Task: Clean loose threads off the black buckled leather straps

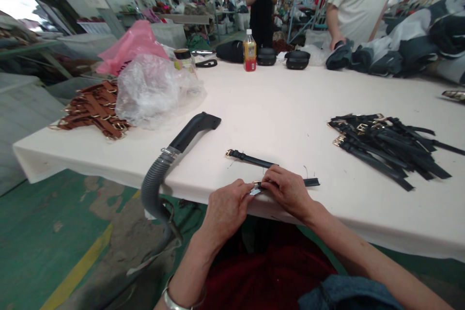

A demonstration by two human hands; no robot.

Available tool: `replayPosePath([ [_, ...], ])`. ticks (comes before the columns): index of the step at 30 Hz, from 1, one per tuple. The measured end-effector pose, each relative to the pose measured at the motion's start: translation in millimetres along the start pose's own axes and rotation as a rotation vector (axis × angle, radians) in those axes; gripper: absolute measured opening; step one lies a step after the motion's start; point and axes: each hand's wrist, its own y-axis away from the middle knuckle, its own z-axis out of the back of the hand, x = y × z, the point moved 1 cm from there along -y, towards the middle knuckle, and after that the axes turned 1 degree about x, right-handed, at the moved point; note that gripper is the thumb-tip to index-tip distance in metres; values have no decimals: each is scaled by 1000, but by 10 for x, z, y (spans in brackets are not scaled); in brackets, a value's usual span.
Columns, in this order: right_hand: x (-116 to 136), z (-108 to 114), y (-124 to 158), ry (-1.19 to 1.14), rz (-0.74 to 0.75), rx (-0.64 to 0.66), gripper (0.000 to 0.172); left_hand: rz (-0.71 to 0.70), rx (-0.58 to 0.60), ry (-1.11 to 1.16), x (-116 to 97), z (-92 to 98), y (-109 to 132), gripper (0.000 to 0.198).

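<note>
At the front edge of the white table, both hands meet at a small gold buckle [256, 183] on a black strap. My left hand [227, 206] is closed, thumb and finger pinched at the buckle end. By those fingertips shows a small pale, shiny piece [255, 192] whose kind I cannot make out. My right hand [286, 189] pinches the strap just right of the buckle. A black strap end [311, 182] sticks out beyond the right hand. Just behind the hands lies another black buckle strap [250, 157], partly hidden by the right hand.
Black buckle straps [385, 143] lie piled at the right; brown straps [96, 109] at the left beside clear plastic [145, 89]. A grey hose [154, 179] with black nozzle [196, 128] crosses the table's left front edge. A bottle [250, 52] stands at the back; two people stand beyond.
</note>
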Motion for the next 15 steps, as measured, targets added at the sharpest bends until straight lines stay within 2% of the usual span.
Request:
replayPosePath([
  [9,-17,-40,4,18,3,-11,14,-7,9,209,107,-55,-59,26],
  [15,-28,-38,9,16,0,-1,18,-5,8,130,65,-27,-63,22],
])
